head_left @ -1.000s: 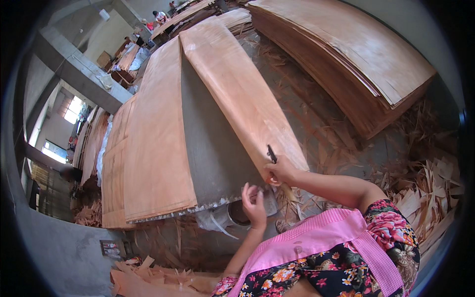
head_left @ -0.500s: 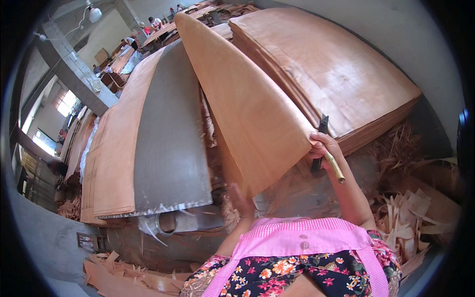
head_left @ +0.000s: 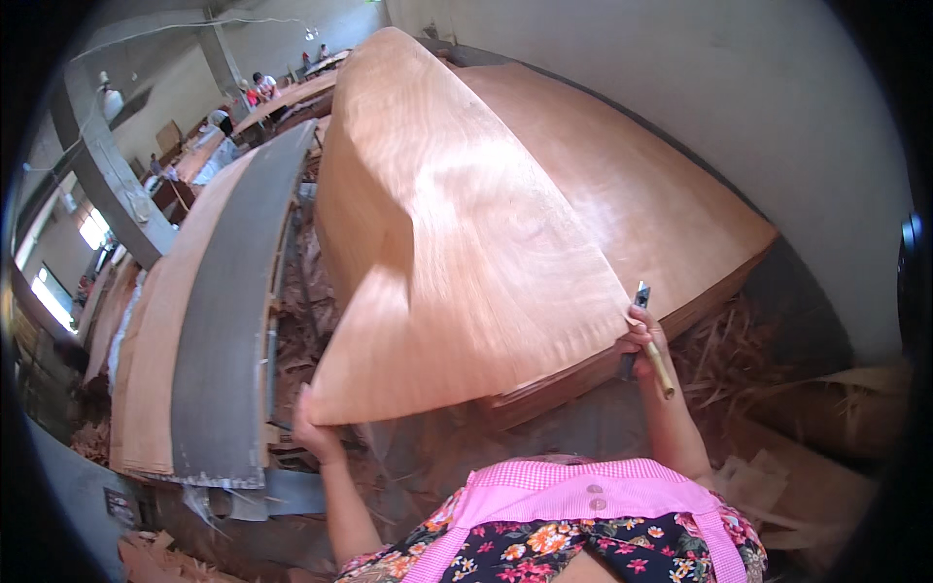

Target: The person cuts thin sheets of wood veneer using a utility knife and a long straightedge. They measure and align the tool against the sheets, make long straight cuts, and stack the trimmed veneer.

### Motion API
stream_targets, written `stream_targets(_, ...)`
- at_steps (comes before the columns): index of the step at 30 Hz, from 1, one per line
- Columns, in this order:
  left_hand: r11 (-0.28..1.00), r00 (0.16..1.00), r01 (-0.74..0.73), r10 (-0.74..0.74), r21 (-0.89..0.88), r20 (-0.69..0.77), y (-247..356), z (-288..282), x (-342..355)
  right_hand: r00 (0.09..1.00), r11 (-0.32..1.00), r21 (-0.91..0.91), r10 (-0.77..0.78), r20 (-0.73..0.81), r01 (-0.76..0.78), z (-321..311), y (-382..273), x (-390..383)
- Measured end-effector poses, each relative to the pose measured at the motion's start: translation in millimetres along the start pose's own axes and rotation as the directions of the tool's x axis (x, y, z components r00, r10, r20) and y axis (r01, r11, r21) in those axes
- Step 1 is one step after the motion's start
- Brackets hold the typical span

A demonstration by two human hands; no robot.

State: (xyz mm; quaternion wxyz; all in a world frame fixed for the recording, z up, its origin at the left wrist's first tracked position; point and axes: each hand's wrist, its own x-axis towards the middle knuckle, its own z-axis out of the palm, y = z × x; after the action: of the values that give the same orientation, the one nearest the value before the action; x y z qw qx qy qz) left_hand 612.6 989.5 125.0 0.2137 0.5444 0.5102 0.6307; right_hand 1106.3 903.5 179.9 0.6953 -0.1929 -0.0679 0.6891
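A large, thin, light-brown wood veneer sheet (head_left: 486, 262) is raised and bowed between my hands, with a fold in its left part. My left hand (head_left: 316, 428) is closed on its near left corner. At the near right corner, my right hand (head_left: 641, 338) pinches the edge. That same hand also holds a dark, cutter-like tool (head_left: 641, 294) and a brass-coloured tube (head_left: 663, 377); whether these two are joined I cannot tell. Behind and below the raised sheet lies a thick stack of veneer sheets (head_left: 671, 204), partly hidden by it.
To the left, a grey panel (head_left: 219, 321) lies on another veneer stack (head_left: 146, 360). Veneer scraps (head_left: 724, 355) litter the floor at right and between the stacks. A wall (head_left: 777, 126) borders the right stack. Distant people (head_left: 264, 87) stand by far worktables.
The sheet has swung right over the right-hand stack and spread wider. My left hand, blurred and apart before, now grips its left corner. The view has shifted right.
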Motion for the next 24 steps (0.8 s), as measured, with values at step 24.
stream_targets(24, 0.441, 0.805, -0.593, 0.364, 0.674, 0.469, 120.1, 333.2, -198.0, 0.88, 0.55, -0.791, -0.196, -0.434, -0.268, -185.1, -419.8, -33.0)
